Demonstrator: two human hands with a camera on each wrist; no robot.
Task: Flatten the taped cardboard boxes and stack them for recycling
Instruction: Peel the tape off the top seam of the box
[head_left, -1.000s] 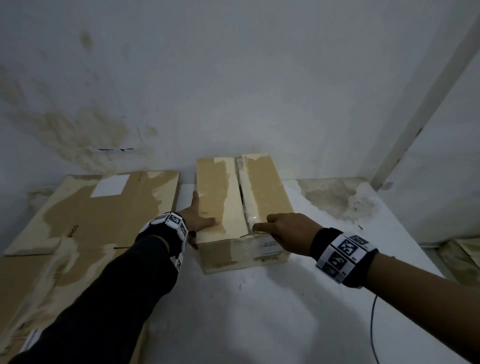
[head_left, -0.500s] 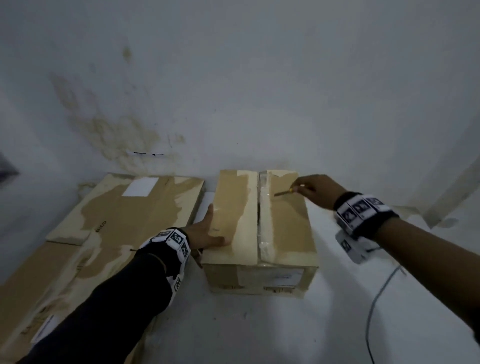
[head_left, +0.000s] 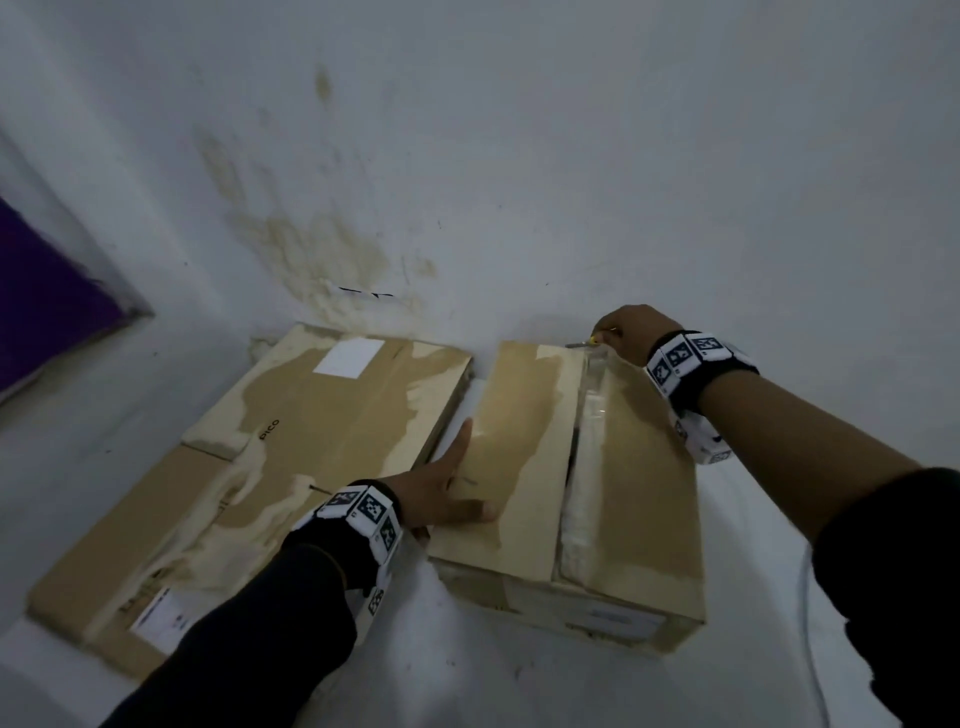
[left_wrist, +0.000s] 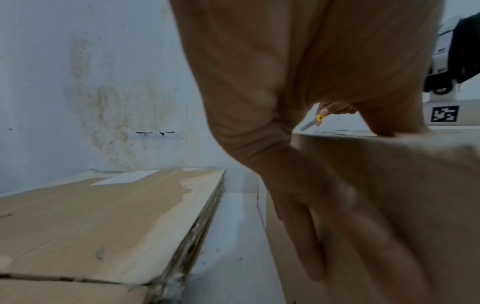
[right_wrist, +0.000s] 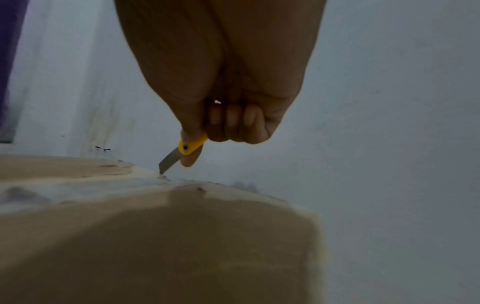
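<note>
A closed cardboard box (head_left: 639, 493) stands on the white surface, with a strip of clear tape (head_left: 584, 457) along its top seam. My left hand (head_left: 447, 488) lies flat on the box's left flap, thumb on top, fingers (left_wrist: 306, 236) down its left side. My right hand (head_left: 626, 335) is at the far end of the seam and grips a yellow-handled utility knife (right_wrist: 191, 146). The knife's blade (right_wrist: 167, 162) points down at the tape at the box's far edge. To the left lies a stack of flattened boxes (head_left: 291, 457).
A stained white wall (head_left: 519, 156) rises directly behind the box and the stack. A thin white cable (head_left: 810, 623) trails on the surface at the right. A dark purple panel (head_left: 47, 291) shows at the far left. White surface (head_left: 467, 675) lies in front of the box.
My right hand has travelled from the near end of the seam to the far end with the knife. My left hand has stayed on the left flap. The head view has shifted closer.
</note>
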